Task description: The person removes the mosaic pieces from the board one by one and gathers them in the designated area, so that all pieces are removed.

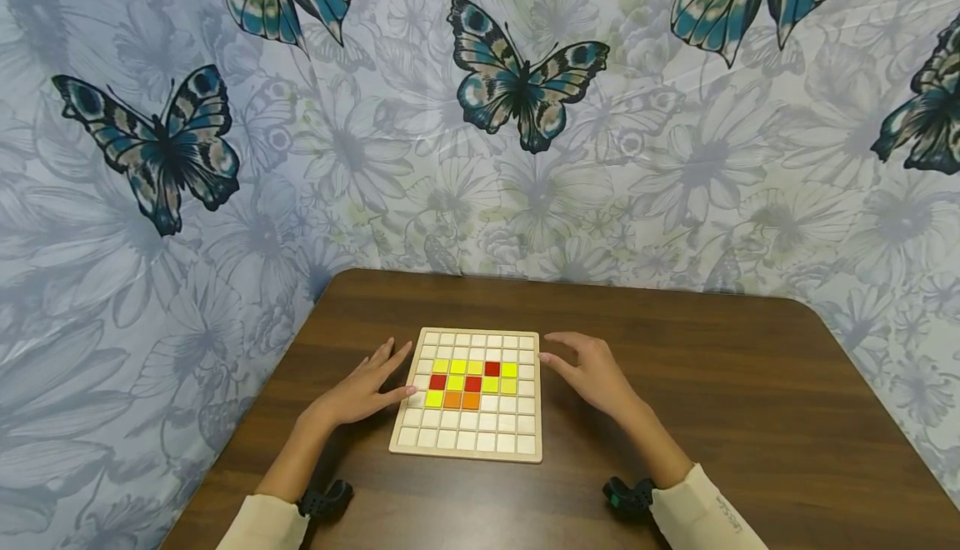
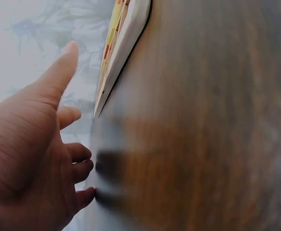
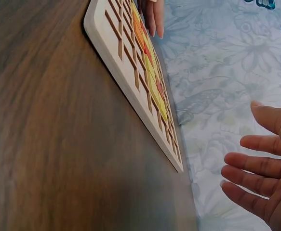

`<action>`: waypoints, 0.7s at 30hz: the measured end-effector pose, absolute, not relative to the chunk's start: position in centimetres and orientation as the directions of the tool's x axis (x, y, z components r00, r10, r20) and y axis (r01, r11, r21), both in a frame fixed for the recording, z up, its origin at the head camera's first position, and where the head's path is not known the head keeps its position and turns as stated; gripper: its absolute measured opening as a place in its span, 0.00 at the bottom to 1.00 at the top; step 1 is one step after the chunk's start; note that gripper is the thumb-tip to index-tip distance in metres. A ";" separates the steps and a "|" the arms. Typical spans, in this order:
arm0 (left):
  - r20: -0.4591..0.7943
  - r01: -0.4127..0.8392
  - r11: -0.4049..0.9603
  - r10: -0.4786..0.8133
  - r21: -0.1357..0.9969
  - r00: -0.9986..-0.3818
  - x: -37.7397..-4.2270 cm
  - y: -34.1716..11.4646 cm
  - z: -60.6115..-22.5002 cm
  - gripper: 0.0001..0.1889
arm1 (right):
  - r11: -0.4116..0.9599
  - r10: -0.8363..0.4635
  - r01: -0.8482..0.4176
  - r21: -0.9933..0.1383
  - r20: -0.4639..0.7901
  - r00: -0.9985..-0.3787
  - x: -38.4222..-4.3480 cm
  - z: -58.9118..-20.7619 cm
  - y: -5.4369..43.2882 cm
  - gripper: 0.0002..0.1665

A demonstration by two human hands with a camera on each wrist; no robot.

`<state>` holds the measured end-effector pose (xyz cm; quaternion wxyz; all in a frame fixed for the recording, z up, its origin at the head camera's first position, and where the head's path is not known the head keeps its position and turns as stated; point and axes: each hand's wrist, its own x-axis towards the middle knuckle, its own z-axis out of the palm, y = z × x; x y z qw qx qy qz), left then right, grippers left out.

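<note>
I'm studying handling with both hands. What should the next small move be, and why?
Perhaps bring the right hand in to touch the board at its right edge, so both sides could be steadied. The right wrist view shows that hand apart from the board, while in the head view the left hand overlaps the left edge with its thumb.
</note>
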<state>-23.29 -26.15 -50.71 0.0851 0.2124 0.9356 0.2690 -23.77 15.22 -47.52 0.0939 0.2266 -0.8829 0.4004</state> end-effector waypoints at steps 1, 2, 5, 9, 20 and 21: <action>-0.042 0.359 0.766 0.448 0.533 -0.893 -23.3 -26.2 -50.9 0.45 | 0.563 -0.328 -0.473 -0.678 0.342 -0.881 -23.8 -47.6 15.1 0.24; -0.039 0.364 0.769 0.449 0.526 -0.892 -23.3 -26.1 -51.1 0.45 | 0.552 -0.330 -0.470 -0.689 0.338 -0.882 -23.9 -47.6 14.9 0.23; -0.035 0.377 0.777 0.455 0.504 -0.890 -23.4 -26.0 -51.4 0.45 | 0.532 -0.338 -0.467 -0.707 0.328 -0.882 -24.3 -47.9 14.4 0.21; -0.025 0.384 0.776 0.456 0.500 -0.890 -23.3 -25.9 -51.9 0.45 | 0.535 -0.338 -0.454 -0.712 0.312 -0.888 -24.8 -48.3 13.7 0.18; -0.008 0.411 0.787 0.467 0.460 -0.884 -23.4 -25.8 -52.7 0.46 | 0.531 -0.330 -0.416 -0.738 0.272 -0.904 -26.0 -49.6 12.9 0.11; -0.007 0.412 0.788 0.466 0.457 -0.885 -23.4 -25.8 -52.7 0.46 | 0.530 -0.331 -0.416 -0.739 0.271 -0.904 -26.1 -49.7 12.9 0.10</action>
